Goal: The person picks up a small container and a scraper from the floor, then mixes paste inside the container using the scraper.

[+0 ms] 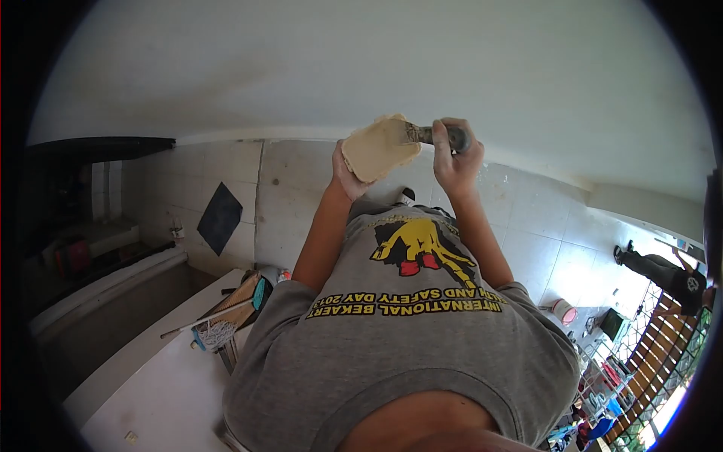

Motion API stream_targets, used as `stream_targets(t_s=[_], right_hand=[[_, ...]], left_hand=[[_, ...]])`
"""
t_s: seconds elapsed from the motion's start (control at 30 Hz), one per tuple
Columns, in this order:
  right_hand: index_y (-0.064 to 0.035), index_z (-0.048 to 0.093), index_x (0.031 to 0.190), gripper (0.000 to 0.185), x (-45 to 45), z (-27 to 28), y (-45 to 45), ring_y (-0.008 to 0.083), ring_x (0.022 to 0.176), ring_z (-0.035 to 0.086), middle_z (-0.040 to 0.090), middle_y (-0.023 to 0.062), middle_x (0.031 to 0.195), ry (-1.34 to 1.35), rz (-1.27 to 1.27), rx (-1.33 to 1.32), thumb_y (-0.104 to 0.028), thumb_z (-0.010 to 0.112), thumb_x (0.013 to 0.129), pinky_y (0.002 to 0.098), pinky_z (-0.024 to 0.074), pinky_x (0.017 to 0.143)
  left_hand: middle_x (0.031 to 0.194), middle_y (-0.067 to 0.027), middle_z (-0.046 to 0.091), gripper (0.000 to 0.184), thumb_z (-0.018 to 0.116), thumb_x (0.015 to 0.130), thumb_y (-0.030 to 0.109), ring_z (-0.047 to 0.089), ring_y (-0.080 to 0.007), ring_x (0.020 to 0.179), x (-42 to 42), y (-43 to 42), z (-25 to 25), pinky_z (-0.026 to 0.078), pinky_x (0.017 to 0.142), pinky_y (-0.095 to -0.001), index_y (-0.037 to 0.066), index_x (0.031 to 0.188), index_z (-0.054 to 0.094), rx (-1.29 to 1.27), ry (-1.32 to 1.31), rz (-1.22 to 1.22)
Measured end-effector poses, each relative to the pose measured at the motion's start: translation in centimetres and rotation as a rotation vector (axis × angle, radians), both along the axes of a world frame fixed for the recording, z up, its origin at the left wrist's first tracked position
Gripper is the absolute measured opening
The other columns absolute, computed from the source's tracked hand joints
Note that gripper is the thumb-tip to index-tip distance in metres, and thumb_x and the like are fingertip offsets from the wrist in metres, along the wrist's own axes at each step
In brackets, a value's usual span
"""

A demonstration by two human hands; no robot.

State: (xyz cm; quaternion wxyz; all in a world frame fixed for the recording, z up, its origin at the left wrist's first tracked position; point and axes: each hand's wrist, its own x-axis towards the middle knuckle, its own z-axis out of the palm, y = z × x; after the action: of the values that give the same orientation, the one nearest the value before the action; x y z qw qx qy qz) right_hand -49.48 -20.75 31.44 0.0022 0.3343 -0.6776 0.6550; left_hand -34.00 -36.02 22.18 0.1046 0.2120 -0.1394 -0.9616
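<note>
My left hand point(348, 175) holds a shallow tray point(365, 175) of beige paste from its left side. The paste is also caked along the tray's rim. In my right hand point(461, 167) is a putty knife point(425, 135), gripped by its handle. Its blade reaches over the right part of the tray and touches the paste. Both hands are in front of my grey shirt, near the pale wall. My left fingers are mostly hidden under the tray.
A pale wall point(452, 60) rises just beyond my hands. A dark diamond-shaped piece point(220, 218) lies on the tiled floor point(290, 215). At the lower left, a white surface point(162, 388) bears tools and string. Another person point(663, 276) is at the far right, near a wooden slatted structure point(649, 354).
</note>
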Motion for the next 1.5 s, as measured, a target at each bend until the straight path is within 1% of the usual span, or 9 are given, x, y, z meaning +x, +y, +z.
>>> stream_targets(t_s=[0.17,0.27,0.37,0.67,1.03,1.13,1.23,1.33,1.5], right_hand=[[-0.0001,0.066,0.091,0.016,0.4,-0.4,0.4,0.0123,0.056,0.063,0.067,0.0098,0.065,-0.107,0.056,0.092,-0.015,0.069,0.097,0.0262,0.0495,0.057],[-0.0005,0.066,0.091,0.017,-0.1,-0.3,0.8,0.0138,0.054,0.061,0.067,0.0112,0.065,-0.101,-0.045,-0.036,-0.016,0.069,0.096,0.0260,0.0488,0.056],[-0.0010,0.066,0.092,0.016,-0.1,-0.4,0.4,0.0132,0.056,0.063,0.068,0.0108,0.065,-0.121,0.095,0.166,-0.016,0.070,0.096,0.0259,0.0494,0.056],[-0.0019,0.065,0.091,0.013,0.2,0.5,0.3,0.0192,0.054,0.066,0.065,0.0128,0.063,-0.002,-0.036,-0.048,-0.014,0.069,0.095,0.0284,0.0504,0.055],[-0.0024,0.066,0.094,0.012,-0.8,-0.5,0.0,0.0222,0.058,0.070,0.069,0.0120,0.067,0.036,0.071,0.099,-0.014,0.070,0.094,0.0282,0.0528,0.057],[0.0014,0.066,0.095,0.013,-0.9,0.7,0.6,0.0094,0.067,0.067,0.072,0.0093,0.072,0.006,0.061,0.116,-0.011,0.067,0.097,0.0247,0.0523,0.063],[0.0011,0.065,0.095,0.014,-1.2,0.5,0.8,0.0108,0.063,0.067,0.071,0.0095,0.070,0.041,0.127,0.221,-0.012,0.067,0.097,0.0254,0.0518,0.062],[-0.0028,0.065,0.091,0.013,-0.8,1.6,0.5,0.0305,0.053,0.065,0.063,0.0141,0.063,0.067,0.037,-0.067,-0.015,0.070,0.094,0.0335,0.0503,0.053],[-0.0051,0.067,0.094,0.012,-1.7,0.9,-0.2,0.0267,0.056,0.067,0.067,0.0126,0.066,0.183,0.149,0.161,-0.016,0.070,0.094,0.0330,0.0514,0.054]], left_hand=[[0.131,-0.0132,0.064,0.070,0.034,0.095,0.059,0.067,-0.0331,0.111,-0.9,0.8,2.1,0.062,0.066,-0.0425,0.011,0.142,0.054,-0.091,-0.247,0.037],[0.131,-0.0121,0.064,0.068,0.033,0.095,0.058,0.068,-0.0320,0.110,-0.7,-0.6,-0.7,0.062,0.066,-0.0444,0.013,0.140,0.055,0.015,0.056,-0.069],[0.128,-0.0106,0.065,0.066,0.033,0.096,0.058,0.069,-0.0312,0.106,-0.9,0.4,1.2,0.061,0.064,-0.0438,0.014,0.138,0.057,-0.072,-0.235,0.089],[0.123,-0.0088,0.067,0.064,0.031,0.097,0.059,0.070,-0.0294,0.103,-1.0,-0.4,0.9,0.062,0.070,-0.0443,0.016,0.134,0.059,-0.088,-0.090,0.031],[0.122,-0.0068,0.068,0.062,0.032,0.097,0.057,0.069,-0.0276,0.104,-0.7,0.2,0.6,0.060,0.068,-0.0421,0.015,0.133,0.060,-0.106,-0.210,0.108],[0.122,-0.0066,0.067,0.062,0.032,0.097,0.057,0.069,-0.0276,0.105,-1.6,-0.3,1.6,0.060,0.071,-0.0421,0.015,0.132,0.060,-0.128,-0.219,0.126],[0.121,-0.0066,0.068,0.061,0.032,0.097,0.056,0.069,-0.0277,0.105,-0.4,-0.2,0.2,0.060,0.075,-0.0411,0.016,0.131,0.061,-0.109,-0.138,0.060],[0.118,-0.0070,0.069,0.060,0.032,0.097,0.056,0.070,-0.0277,0.102,-1.5,-0.5,0.8,0.060,0.071,-0.0390,0.016,0.130,0.061,-0.102,-0.159,0.121],[0.117,-0.0072,0.069,0.059,0.030,0.098,0.055,0.070,-0.0260,0.099,-1.5,-0.5,-0.5,0.058,0.064,-0.0378,0.016,0.128,0.062,-0.238,-0.202,0.123]])
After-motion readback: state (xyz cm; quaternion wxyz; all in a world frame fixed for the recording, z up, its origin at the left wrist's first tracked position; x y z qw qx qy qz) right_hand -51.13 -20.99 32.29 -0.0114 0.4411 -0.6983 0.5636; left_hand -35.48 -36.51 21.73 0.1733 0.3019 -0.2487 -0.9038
